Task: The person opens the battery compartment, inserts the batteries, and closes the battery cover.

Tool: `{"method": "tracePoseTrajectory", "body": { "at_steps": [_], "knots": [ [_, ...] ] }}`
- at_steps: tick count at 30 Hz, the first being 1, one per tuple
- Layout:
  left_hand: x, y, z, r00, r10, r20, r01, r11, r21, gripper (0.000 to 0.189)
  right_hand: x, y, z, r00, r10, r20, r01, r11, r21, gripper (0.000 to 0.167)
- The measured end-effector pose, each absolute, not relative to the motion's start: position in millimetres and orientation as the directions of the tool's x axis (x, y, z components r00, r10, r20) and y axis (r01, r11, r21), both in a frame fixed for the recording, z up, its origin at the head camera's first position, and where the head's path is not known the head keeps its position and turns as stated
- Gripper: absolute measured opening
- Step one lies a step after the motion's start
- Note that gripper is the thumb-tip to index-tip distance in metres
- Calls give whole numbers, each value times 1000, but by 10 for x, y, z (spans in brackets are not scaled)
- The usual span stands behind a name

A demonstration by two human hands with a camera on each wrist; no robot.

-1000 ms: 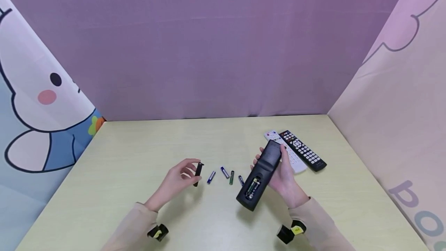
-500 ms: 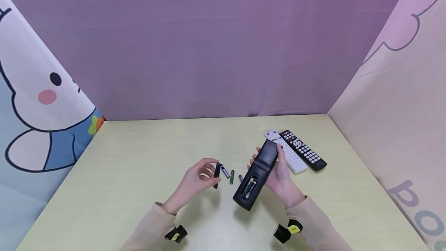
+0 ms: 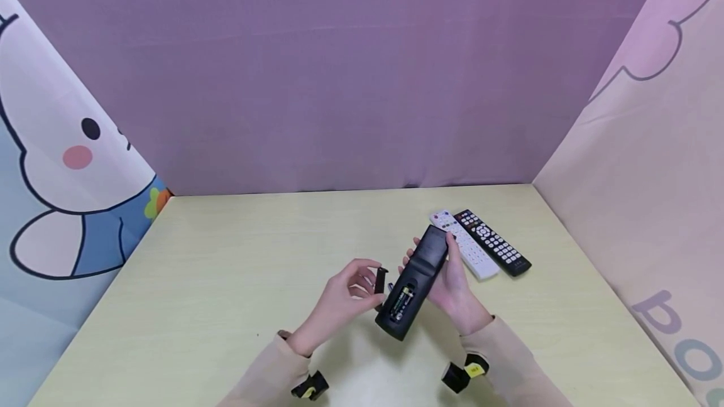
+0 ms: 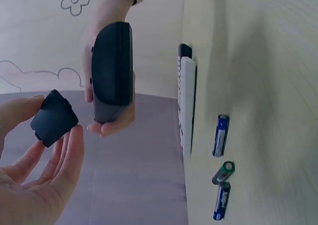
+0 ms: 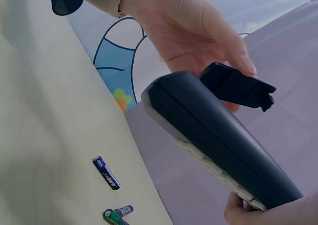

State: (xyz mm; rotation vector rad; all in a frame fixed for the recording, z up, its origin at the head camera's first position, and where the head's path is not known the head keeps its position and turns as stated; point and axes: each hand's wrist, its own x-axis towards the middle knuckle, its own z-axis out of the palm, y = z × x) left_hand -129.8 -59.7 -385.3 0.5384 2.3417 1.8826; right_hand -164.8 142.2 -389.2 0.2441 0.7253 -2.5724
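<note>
My left hand (image 3: 338,300) pinches a small black battery cover (image 3: 381,281) between thumb and fingers, held upright just left of a black remote control (image 3: 428,255). That remote lies tilted in my right hand (image 3: 457,294), back side up and above the table. Its battery compartment is uncovered, and batteries (image 3: 403,302) sit inside. In the right wrist view the cover (image 5: 236,86) appears close beside the remote's body (image 5: 213,130); whether they touch I cannot tell. Loose on the table in the left wrist view are a blue battery (image 4: 221,135), a green battery (image 4: 224,172) and another blue battery (image 4: 222,200).
A white remote (image 3: 472,253) and a black remote with white buttons (image 3: 492,244) lie side by side on the table (image 3: 254,237), behind my right hand. A purple cloth wall (image 3: 362,80) rises at the back edge, with printed panels left and right.
My left hand has moved right with the battery cover, up to the held remote, and now hides most of the loose batteries in the head view. The remote has shifted slightly left.
</note>
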Motion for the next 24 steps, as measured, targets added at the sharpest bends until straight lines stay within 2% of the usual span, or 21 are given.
{"method": "tracePoseTrajectory", "body": {
  "at_steps": [12, 24],
  "knots": [
    [-1238, -441, -3846, -926, 337, 168, 244, 199, 949, 44, -1645, 1410, -3890, -880, -350, -322, 469, -756, -457, 62],
    [-1183, -366, -3900, -892, 351, 283, 364, 191, 912, 46, -1649, 1415, -3896, -882, -378, -280, 468, -766, -440, 59]
  ]
}}
